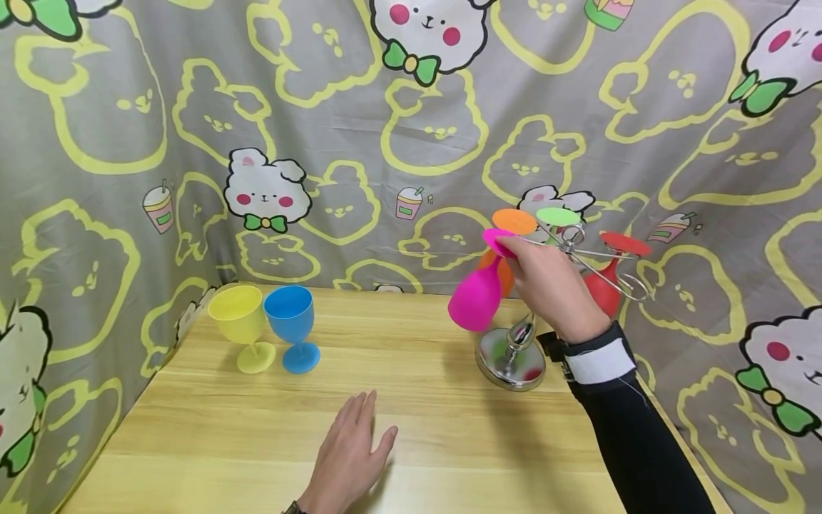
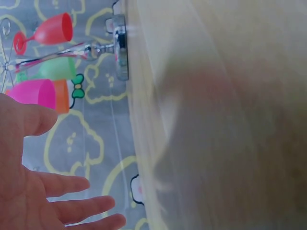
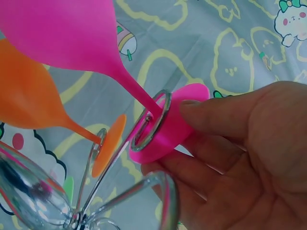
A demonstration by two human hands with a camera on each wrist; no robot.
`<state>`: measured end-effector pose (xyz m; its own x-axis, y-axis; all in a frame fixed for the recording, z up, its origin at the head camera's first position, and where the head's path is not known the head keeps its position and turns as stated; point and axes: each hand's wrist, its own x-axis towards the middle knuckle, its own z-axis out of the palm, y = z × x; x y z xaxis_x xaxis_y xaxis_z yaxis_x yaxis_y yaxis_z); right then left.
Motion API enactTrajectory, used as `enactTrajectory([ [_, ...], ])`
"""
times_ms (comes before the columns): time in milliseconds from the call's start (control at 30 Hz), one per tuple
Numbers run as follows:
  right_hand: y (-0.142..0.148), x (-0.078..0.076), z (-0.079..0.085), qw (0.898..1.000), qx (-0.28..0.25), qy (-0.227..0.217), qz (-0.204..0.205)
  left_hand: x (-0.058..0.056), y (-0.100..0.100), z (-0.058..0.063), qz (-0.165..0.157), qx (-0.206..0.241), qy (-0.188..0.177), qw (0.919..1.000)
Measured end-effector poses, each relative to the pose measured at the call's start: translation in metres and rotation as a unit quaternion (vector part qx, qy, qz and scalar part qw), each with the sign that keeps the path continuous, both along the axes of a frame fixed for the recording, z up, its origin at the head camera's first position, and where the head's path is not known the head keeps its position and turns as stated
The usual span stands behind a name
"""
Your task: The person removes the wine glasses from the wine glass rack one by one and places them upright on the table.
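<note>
My right hand [image 1: 555, 285] pinches the foot of a pink goblet [image 1: 477, 296] between thumb and fingers. In the right wrist view the pink goblet [image 3: 72, 38] hangs bowl down, its stem inside a wire loop [image 3: 152, 122] of a chrome goblet rack [image 1: 511, 357]. Orange [image 1: 514, 221], green [image 1: 559, 217] and red [image 1: 604, 285] goblets also hang upside down on the rack. My left hand [image 1: 349, 450], fingers straight, is over the near part of the table, touching no goblet; the left wrist view shows its palm [image 2: 19, 191].
A yellow goblet [image 1: 237, 314] and a blue goblet [image 1: 290, 314] stand upright at the table's back left. The wooden table [image 1: 225, 442] backs onto a grey cartoon-print curtain [image 1: 347, 143], which also runs along both sides. A free wire loop [image 1: 632, 288] sticks out at the rack's right.
</note>
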<state>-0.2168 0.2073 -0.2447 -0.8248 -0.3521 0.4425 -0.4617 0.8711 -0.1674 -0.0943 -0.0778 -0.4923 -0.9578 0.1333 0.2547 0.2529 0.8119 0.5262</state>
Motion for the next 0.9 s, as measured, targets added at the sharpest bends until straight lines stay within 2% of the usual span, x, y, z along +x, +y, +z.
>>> enactTrajectory([
  [200, 0.000, -0.011, 0.004, 1.000, 0.003, -0.009, -0.008, 0.001, 0.000, -0.002, -0.004, 0.003, -0.003, 1.0000],
  [400, 0.005, -0.013, 0.006, 0.999, 0.013, -0.008, -0.027, 0.000, -0.002, -0.003, -0.004, 0.004, 0.001, 1.0000],
  [667, 0.016, -0.003, 0.004, 0.999, 0.009, -0.002, -0.051, 0.000, -0.002, -0.004, -0.012, 0.011, -0.019, 0.9997],
  [900, 0.022, 0.012, -0.002, 0.998, 0.029, 0.042, -0.042, 0.000, -0.001, -0.004, -0.014, 0.015, -0.030, 0.9993],
])
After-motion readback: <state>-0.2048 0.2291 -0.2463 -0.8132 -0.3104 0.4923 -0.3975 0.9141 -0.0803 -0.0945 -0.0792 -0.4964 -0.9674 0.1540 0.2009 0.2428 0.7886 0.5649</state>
